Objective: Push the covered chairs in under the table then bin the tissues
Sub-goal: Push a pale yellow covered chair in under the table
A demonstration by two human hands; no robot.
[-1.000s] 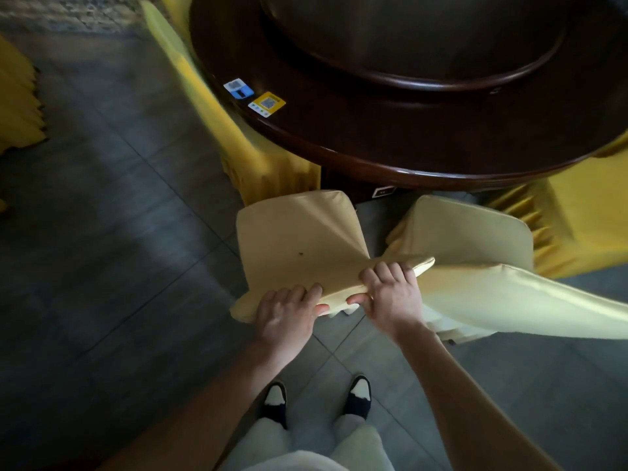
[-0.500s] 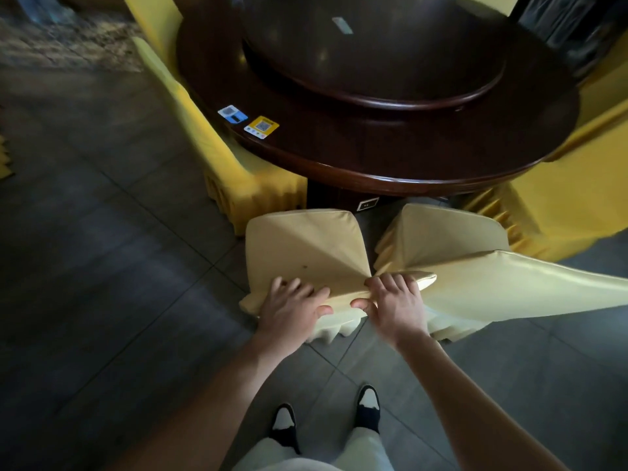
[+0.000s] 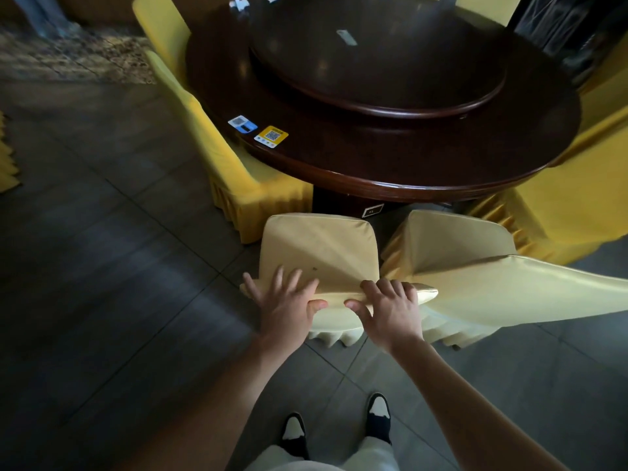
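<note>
A pale-yellow covered chair [image 3: 323, 246] stands in front of me, its seat facing the round dark wooden table [image 3: 390, 158]. My left hand [image 3: 285, 304] rests on the top of its backrest with fingers spread and lifting. My right hand [image 3: 390, 311] grips the same backrest top, thumb under and fingers over. A second pale-yellow covered chair [image 3: 475, 266] stands just to the right, also short of the table edge. White tissues [image 3: 241, 1] lie at the table's far edge, small and blurred.
Brighter yellow covered chairs sit tucked at the table's left [image 3: 231, 171] and right [image 3: 571, 205]. A lazy Susan [image 3: 377, 62] tops the table, with two QR stickers [image 3: 258, 130] near its edge. Dark tiled floor [image 3: 102, 283] spreads to the left; my shoes [image 3: 336, 426] are below.
The chair has slid forward toward the table with both hands on its backrest. My left hand's fingers have opened and spread. The view has pulled back, showing more of the table.
</note>
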